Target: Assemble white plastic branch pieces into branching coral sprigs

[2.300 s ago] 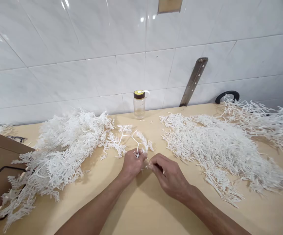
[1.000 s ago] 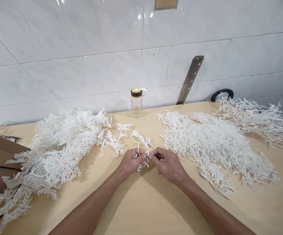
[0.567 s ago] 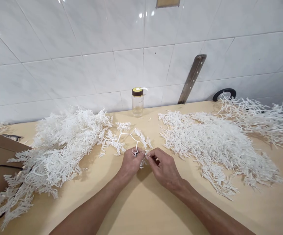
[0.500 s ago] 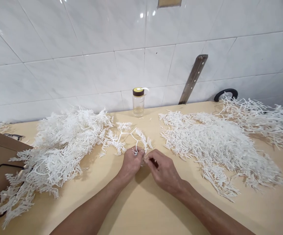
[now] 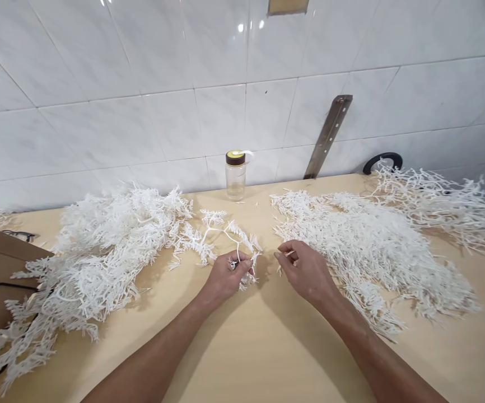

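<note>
My left hand (image 5: 224, 280) is closed, its thumb and fingers pinching a white branched plastic stem (image 5: 214, 229). Feathery tips fan out from this stem beyond the hand, and a few more show below the thumb. My right hand (image 5: 305, 268) is apart from it, to the right, fingertips pressed together in a pinch. A small white sprig (image 5: 279, 271) pokes out under those fingertips, mostly hidden. Beside my right hand lies a heap of white sprigs (image 5: 372, 240). Left of my left hand is a bulky pile of white branched stems (image 5: 112, 246).
A clear bottle (image 5: 236, 182) with a dark and yellow lid stands near the tiled wall. Bare-looking white stems (image 5: 448, 207) lie at the right, by a black curved object (image 5: 383, 159). A metal strip (image 5: 329, 137) leans on the wall. A brown box (image 5: 3, 280) is at the left edge.
My right hand has drawn away to the right from my left hand, a small white sprig at its fingertips. My left hand keeps hold of the stem and has turned slightly.
</note>
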Motion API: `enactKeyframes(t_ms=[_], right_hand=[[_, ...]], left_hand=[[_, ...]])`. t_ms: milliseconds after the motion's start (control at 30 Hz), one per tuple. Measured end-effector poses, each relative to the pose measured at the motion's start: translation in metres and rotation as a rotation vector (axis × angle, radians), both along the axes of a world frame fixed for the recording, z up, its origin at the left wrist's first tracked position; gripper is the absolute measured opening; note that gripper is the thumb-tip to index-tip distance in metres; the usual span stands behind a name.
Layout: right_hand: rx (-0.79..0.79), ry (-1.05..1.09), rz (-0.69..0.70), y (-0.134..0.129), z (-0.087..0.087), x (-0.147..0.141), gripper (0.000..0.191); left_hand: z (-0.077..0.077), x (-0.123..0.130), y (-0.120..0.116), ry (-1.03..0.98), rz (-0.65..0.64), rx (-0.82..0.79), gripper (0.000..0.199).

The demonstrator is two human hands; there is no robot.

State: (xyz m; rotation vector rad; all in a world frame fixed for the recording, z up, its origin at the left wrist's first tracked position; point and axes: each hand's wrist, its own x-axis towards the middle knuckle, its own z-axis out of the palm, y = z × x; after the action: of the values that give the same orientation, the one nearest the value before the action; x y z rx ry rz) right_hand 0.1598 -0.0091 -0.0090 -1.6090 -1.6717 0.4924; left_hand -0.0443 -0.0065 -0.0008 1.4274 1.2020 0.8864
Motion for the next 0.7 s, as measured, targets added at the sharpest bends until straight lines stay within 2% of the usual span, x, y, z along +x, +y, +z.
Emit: enactKeyframes(t_ms=[67, 267, 400, 533, 700], right_hand=[[-0.025, 0.021, 0.080, -0.002, 0.004, -0.004, 0.023], [-0.301, 0.338, 0.269, -0.014, 0.012, -0.024, 0.030], [-0.349, 0.400, 0.224, -0.015, 0.011, -0.031, 0.025], [-0.313, 0.327, 0.129, -0.016, 0.009, -0.033, 0.023], [-0.246, 0.254, 0.173, -0.017, 0.006, -0.036, 0.022]], left_hand=[[0.000, 0.000, 0.000, -0.021, -0.012, -0.006, 0.029], [-0.006, 0.001, -0.001, -0.023, -0.047, -0.002, 0.024], [-0.006, 0.003, -0.003, 0.023, -0.023, 0.036, 0.021], [-0.002, 0.006, -0.006, 0.057, 0.016, 0.028, 0.020], [-0.003, 0.009, -0.008, 0.077, 0.042, 0.021, 0.016]])
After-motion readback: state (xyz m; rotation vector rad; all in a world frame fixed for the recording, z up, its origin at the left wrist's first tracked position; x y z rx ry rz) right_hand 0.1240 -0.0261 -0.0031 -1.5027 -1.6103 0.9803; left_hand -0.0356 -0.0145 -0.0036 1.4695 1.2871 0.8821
